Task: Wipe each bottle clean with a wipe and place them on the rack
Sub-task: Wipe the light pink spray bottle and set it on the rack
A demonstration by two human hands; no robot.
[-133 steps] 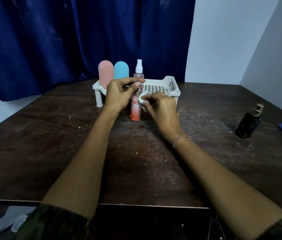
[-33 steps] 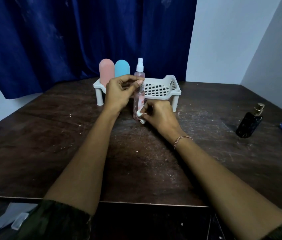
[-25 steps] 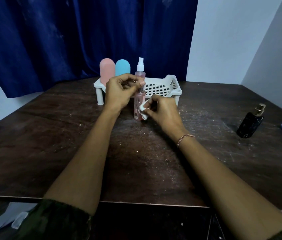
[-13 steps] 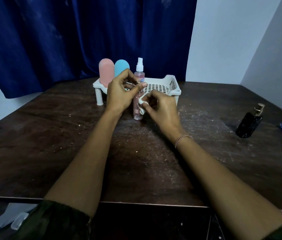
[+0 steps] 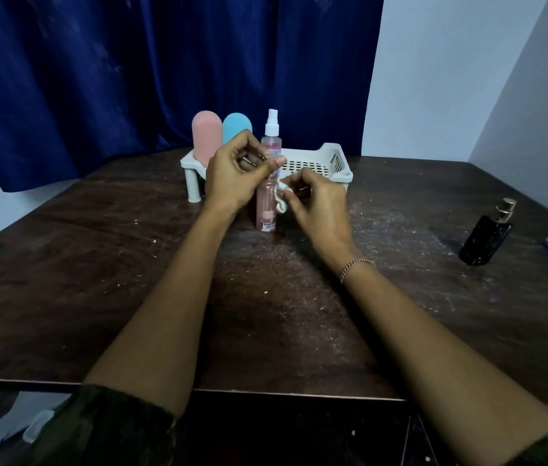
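Left hand (image 5: 232, 178): pinches the top of a slim, clear pink bottle (image 5: 266, 211)
Right hand (image 5: 316, 210): pinches a crumpled white wipe (image 5: 281, 198) against it
Rack (image 5: 336, 160): white perforated plastic

- Five bottles: one pink capsule bottle (image 5: 206, 139), one blue capsule bottle (image 5: 236, 127), one white-nozzled spray bottle (image 5: 271, 129), one tall pink bottle (image 5: 266, 210), one black perfume bottle (image 5: 486, 240).
- One white rack (image 5: 336, 163).
- One wipe (image 5: 281, 196).
- Two hands: left hand (image 5: 232, 176), right hand (image 5: 316, 206).
- One bracelet (image 5: 356, 265).
- One wooden table (image 5: 97, 264).
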